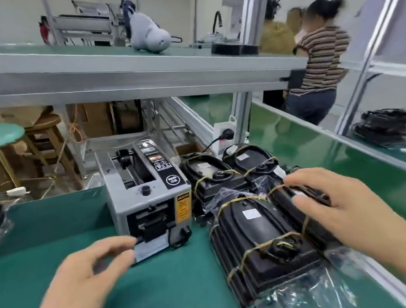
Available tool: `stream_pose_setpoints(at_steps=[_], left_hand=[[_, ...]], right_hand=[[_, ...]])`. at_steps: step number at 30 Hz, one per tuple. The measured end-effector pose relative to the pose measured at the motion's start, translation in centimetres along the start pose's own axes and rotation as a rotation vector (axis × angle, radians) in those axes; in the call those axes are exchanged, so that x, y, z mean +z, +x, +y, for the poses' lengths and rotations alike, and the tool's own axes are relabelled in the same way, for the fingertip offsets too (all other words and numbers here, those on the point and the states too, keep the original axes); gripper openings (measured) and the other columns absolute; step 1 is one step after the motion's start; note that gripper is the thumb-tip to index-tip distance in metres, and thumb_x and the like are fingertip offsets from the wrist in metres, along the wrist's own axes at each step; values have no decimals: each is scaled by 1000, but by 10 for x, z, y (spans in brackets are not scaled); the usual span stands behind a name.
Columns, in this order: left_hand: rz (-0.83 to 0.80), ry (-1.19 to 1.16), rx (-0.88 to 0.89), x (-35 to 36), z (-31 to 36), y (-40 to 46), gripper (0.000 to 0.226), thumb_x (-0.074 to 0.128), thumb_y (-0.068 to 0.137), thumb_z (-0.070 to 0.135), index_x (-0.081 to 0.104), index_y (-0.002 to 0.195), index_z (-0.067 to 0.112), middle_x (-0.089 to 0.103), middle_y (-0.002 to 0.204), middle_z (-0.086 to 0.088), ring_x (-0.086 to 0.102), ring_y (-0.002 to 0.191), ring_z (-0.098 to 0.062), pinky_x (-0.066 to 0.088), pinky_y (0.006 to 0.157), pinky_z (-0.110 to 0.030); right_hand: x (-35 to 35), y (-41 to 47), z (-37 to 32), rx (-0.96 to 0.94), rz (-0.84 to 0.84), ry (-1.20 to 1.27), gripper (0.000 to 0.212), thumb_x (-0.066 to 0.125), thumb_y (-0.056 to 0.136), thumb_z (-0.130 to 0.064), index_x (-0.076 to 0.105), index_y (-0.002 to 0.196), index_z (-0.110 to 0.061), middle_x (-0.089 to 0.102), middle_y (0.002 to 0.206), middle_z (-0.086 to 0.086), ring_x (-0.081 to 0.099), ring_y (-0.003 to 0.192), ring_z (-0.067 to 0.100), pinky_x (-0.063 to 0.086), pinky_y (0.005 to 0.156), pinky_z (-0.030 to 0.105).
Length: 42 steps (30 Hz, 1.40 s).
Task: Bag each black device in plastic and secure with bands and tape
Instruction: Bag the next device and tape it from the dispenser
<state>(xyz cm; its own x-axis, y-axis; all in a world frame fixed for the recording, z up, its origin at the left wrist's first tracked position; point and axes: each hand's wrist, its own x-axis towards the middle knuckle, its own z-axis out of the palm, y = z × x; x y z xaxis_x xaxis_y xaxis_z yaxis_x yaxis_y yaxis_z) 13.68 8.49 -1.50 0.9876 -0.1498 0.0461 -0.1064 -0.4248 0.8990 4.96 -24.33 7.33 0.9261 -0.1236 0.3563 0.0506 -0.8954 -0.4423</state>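
My left hand (92, 268) reached toward the grey tape dispenser (147, 196) on the green desk (57, 228), with thumb and fingers curled around the edge of the strip of tape (150, 249) hanging from its front slot. Motion blur kept me from telling whether the fingertips were truly pinching the strip or only touching it.

My right hand (335, 202) lay over a bagged black device (307, 206), fingers bent down across its top and gripping it. That device sat just beside another bagged black device (260, 248), the nearest one to me, which lay flat on the desk wrapped in clear plastic with yellowish rubber bands (265, 246) crossing it near both ends; loose plastic bunched out at its near end. A white label showed on its upper face.

Behind these two, right of the dispenser, stood two more banded devices (215, 175) side by side, touching each other. A white socket with a black plug (226, 134) sat past them at the foot of an aluminium post.

Far to my right, beyond the green belt, a heap of black bagged items (397, 124) rested on another surface. A person in a striped top (319, 57) stood in the background by the upper shelf, on which a grey soft toy (149, 34) lay.
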Motion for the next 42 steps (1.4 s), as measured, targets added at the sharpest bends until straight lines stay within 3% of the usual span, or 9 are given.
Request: stream_pose_setpoints(at_steps=[3,8,15,17,23,26,29,35,42], left_hand=[[-173,-284,-53,80,31,-10,23,68,86,32,66,106,45,65,114,24,56,102,12,38,89,-23],[-240,-388,-291,149,56,25,69,61,90,44,33,148,21,37,150,4,39,132,-14,29,94,-25],[-217,-377,-488,186,70,56,124,77,46,66,31,147,8,38,148,-11,39,134,-30,36,107,-40],[-155,-352,-474,193,71,58,116,79,43,58,41,139,5,47,139,-15,45,127,-33,41,105,-46],[52,-607,-301,197,79,37,71,87,53,31,61,119,23,60,126,-7,53,119,-31,44,101,-50],[61,-777,38,182,94,2,65,85,61,1,61,116,26,68,117,1,64,109,-19,52,95,-39],[3,-705,357,153,96,-38,62,87,57,12,64,111,32,68,117,7,64,109,-10,51,87,-19],[-27,-694,422,82,53,-88,75,90,47,17,65,117,30,68,118,3,67,105,-15,52,85,-20],[49,-656,299,41,-2,-117,71,87,41,-1,71,104,26,71,108,1,69,94,-15,53,80,-19]], right_hand=[[20,14,9,34,-241,-255,44,50,95,-43,49,137,-32,46,143,-16,36,134,4,19,113,27],[55,5,16,15,-329,-358,70,41,85,-71,33,146,-38,27,154,-16,18,143,6,5,119,42],[78,0,27,17,-289,-255,55,37,98,-53,45,142,-22,39,146,0,30,137,20,23,109,27],[84,-3,31,-55,-273,-228,45,35,102,-42,52,134,-15,47,133,0,35,131,23,25,110,30],[79,-24,36,-11,37,254,32,57,94,-16,55,125,-19,40,139,-7,32,129,-7,18,100,0],[66,-38,28,-14,259,376,50,72,84,-21,50,129,-19,38,136,-13,32,130,-6,24,104,6],[41,-51,13,-88,390,411,74,74,74,-41,40,138,-28,31,144,-17,29,139,8,27,110,17],[33,-61,-30,-146,-318,1002,61,79,68,-36,57,124,-38,65,121,-14,64,109,7,48,88,19],[87,-61,-69,-50,-452,1094,25,72,72,-34,76,91,-19,73,91,3,63,84,10,47,79,19]])
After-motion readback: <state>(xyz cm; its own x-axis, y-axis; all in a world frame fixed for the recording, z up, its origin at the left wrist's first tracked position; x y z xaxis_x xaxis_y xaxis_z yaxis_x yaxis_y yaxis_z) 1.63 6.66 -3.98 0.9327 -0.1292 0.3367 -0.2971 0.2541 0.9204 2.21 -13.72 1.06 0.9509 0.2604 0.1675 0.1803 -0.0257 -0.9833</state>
